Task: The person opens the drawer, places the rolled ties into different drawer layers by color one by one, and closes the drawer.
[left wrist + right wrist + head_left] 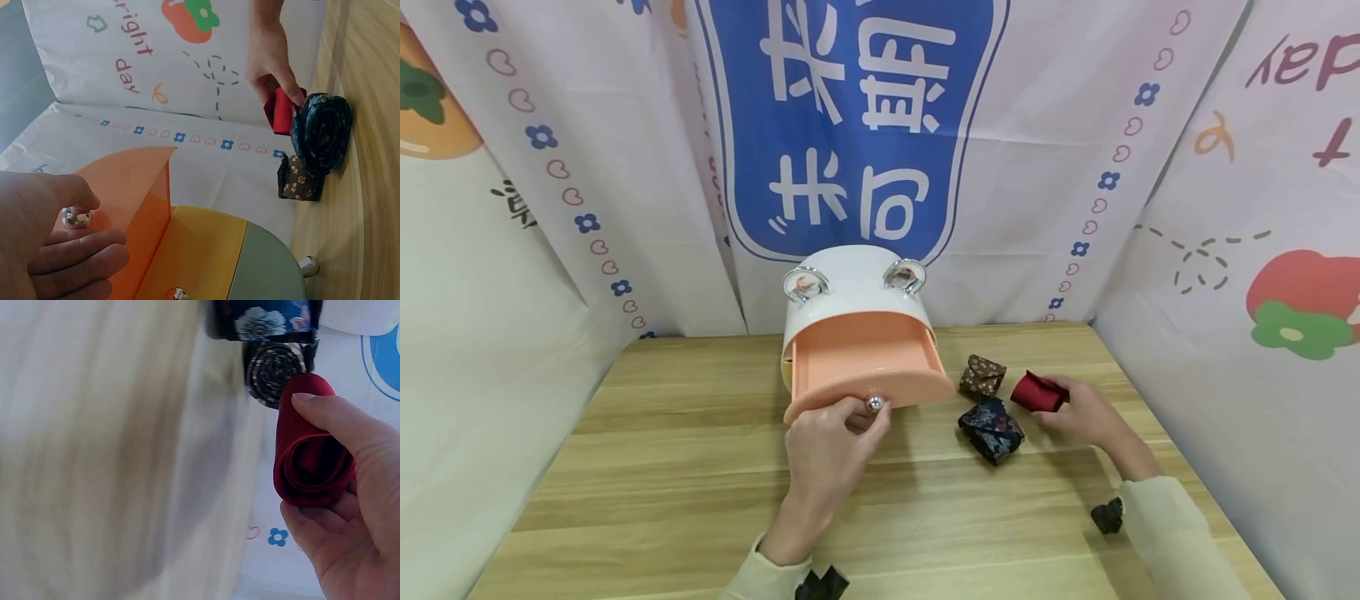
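My left fingers [847, 407] pinch the knob [875, 403] of the open drawer [917, 387]; my right fingers [330, 417] grip a red roll [299, 422].

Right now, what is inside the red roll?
Inside the red roll, at the end facing the right wrist camera, more of the same red material curls round. Anything deeper is covered and cannot be seen.

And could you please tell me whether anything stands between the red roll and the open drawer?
Yes, at table level: the brown roll lies between the red roll, in the right hand, and the drawer, with the blue roll beside it. Nothing visible blocks a path over them.
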Demonstrator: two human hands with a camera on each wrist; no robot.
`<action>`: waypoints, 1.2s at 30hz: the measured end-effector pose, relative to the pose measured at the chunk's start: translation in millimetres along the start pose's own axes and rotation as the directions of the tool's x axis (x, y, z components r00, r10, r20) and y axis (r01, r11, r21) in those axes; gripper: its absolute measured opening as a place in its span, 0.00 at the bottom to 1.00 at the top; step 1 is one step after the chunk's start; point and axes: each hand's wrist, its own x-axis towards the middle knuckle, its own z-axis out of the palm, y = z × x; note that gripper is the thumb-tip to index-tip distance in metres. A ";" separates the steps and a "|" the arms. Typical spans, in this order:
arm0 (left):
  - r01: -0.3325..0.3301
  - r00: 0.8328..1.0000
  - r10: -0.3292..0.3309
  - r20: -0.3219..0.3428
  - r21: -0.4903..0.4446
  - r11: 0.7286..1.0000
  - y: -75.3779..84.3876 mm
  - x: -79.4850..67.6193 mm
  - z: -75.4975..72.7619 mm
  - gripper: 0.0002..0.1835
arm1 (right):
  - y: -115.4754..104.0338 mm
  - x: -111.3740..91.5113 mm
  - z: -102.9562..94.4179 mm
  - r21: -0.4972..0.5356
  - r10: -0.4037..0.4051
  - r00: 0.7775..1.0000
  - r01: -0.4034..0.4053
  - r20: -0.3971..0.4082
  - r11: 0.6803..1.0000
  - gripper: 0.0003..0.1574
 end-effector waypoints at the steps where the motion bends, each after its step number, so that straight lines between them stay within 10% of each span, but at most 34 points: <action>1: 0.003 1.000 -0.003 -0.001 0.000 1.000 -0.1 0.1 -0.2 0.11 | -2.2 1.5 -3.1 -0.001 -0.013 1.000 0.013 -0.003 1.000 0.42; 21: -0.024 1.000 0.024 0.002 0.021 0.999 -1.2 0.6 -1.5 0.11 | -52.4 26.9 -76.9 -0.013 -0.163 0.986 0.163 -0.020 0.987 0.45; 36: -0.037 0.999 0.036 0.014 0.022 0.999 -1.0 2.8 -3.5 0.12 | -121.7 33.7 -95.8 0.002 -0.263 0.963 0.263 0.057 0.965 0.45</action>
